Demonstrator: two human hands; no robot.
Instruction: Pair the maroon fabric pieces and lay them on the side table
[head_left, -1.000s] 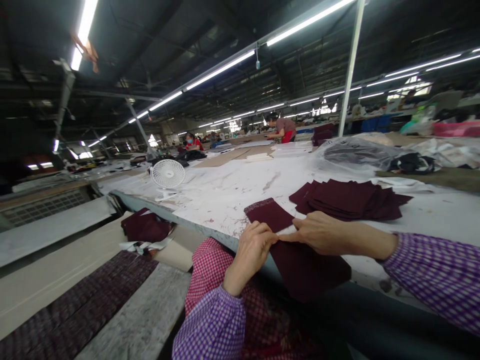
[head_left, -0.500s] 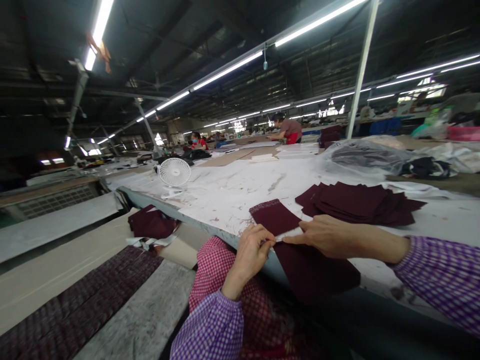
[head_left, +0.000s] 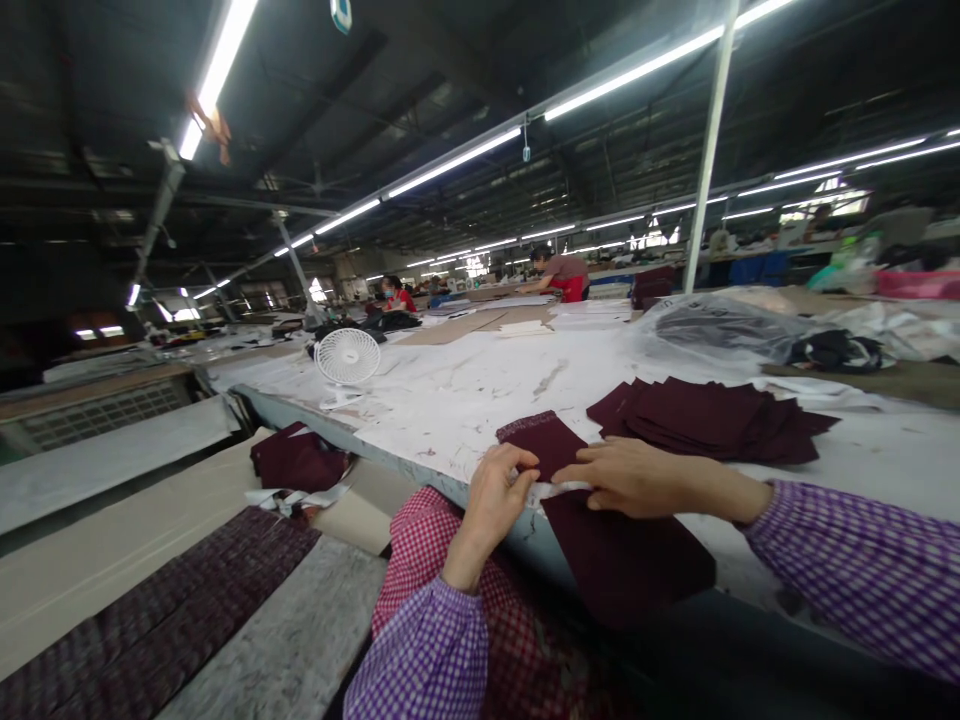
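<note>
My left hand (head_left: 496, 503) is at the table's front edge, thumb and forefinger curled nearly tip to tip; whether anything is between them is too small to tell. My right hand (head_left: 637, 478) lies palm down with fingers stretched out, on the upper edge of a maroon fabric piece (head_left: 630, 565) that hangs over the table edge. Just beyond both hands, a smaller maroon fabric piece (head_left: 546, 440) with a speckled strip along its far end lies flat. A white strip shows between the two pieces. Behind my right hand is a fanned stack of maroon fabric pieces (head_left: 712, 415).
A small white fan (head_left: 347, 357) stands on the white-covered table (head_left: 450, 390). Clear plastic wrapping (head_left: 720, 325) lies at the back right. At lower left, a maroon fabric bundle (head_left: 296, 460) rests on a lower surface. Two people work at tables farther back.
My left fingers have moved slightly away from my right fingertips. My right hand has gone from a pointing forefinger to flatter, spread fingers. The camera view has shifted a little.
</note>
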